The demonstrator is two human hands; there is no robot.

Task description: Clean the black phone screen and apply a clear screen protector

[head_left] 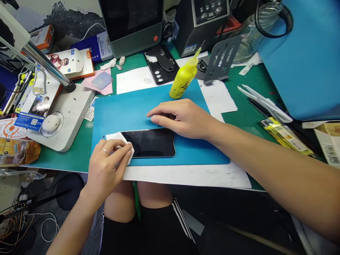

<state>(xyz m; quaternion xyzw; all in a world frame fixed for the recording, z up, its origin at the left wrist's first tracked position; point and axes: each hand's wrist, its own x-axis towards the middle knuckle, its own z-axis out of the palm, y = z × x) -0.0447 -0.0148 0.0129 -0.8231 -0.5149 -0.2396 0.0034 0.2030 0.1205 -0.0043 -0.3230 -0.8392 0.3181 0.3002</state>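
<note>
Phone: one dark handset (pixel 152 143) is laid flat, glass side up, on the blue mat (pixel 117 109), close to its near edge.
Long axis: run roughly from 9 to 3 o'clock; which end is the top cannot be told.
Wipe: one white wipe (pixel 131 150) is draped over the 9 o'clock end of the phone.
Left hand (pixel 107 161): the wipe is pinched between thumb and fingers at that end; one ring is worn.
Right hand (pixel 183 118): held loosely curled, nothing seen grasped, over the phone's far edge towards 1 o'clock, fingers pointed to 9 o'clock; whether the glass is touched cannot be told.
Bottle: one yellow bottle (pixel 183 78) with a needle tip is stood upright at 1 o'clock, just beyond the right hand.
Second handset: one black handset (pixel 159 67) is placed at 12 o'clock, beyond the mat, with a dark oval piece (pixel 165 62) laid on it.
Stand: one slotted grey stand (pixel 223 60) is set between 1 and 2 o'clock, past the bottle.
Disc: one blue-grey pad (pixel 102 80) is rested on pink paper (pixel 87 84) at 11 o'clock.
Lamp: one white lamp base (pixel 69 118) is seated between 9 and 10 o'clock, off the mat.
Tools: pale slender tools (pixel 268 104) are overlapped towards 2 o'clock, their number unclear.
Packet: one yellow packet (pixel 287 136) is left at 3 o'clock.
</note>
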